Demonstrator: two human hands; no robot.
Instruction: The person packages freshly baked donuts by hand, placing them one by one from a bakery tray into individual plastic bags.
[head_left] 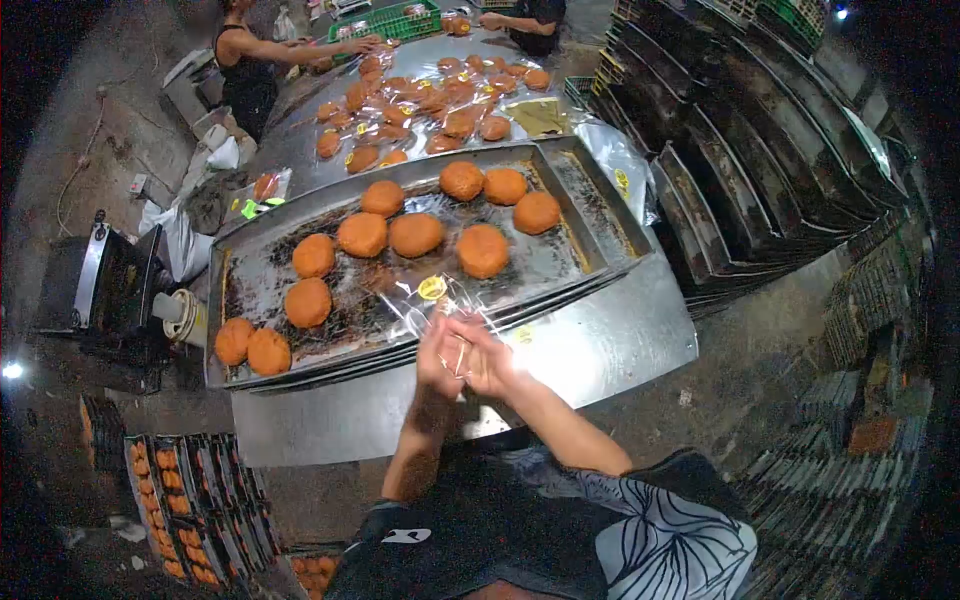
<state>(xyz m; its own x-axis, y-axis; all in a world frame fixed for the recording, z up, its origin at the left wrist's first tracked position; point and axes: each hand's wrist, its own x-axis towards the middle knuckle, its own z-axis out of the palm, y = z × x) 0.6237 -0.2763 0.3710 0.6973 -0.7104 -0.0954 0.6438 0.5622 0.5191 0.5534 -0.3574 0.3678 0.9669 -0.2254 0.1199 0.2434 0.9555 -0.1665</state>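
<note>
Both my hands are together at the front edge of a metal baking tray [345,345]. Between them is a clear plastic bag [432,289] with a round yellow label. My left hand [437,358] and my right hand [487,362] have their fingers closed around its near end. The bag looks flat, and I cannot make out anything inside it. Several round brown buns lie loose on the tray; the nearest to my hands are one bun [482,250] and another bun [417,235]. A pair of buns [268,352] sits at the tray's left corner.
Beyond the tray, many bagged buns [430,100] cover the metal table [300,130]. Two people stand at its far end by a green crate [405,22]. Stacked trays [720,130] rise on the right. A rack of buns [180,500] stands low at the left.
</note>
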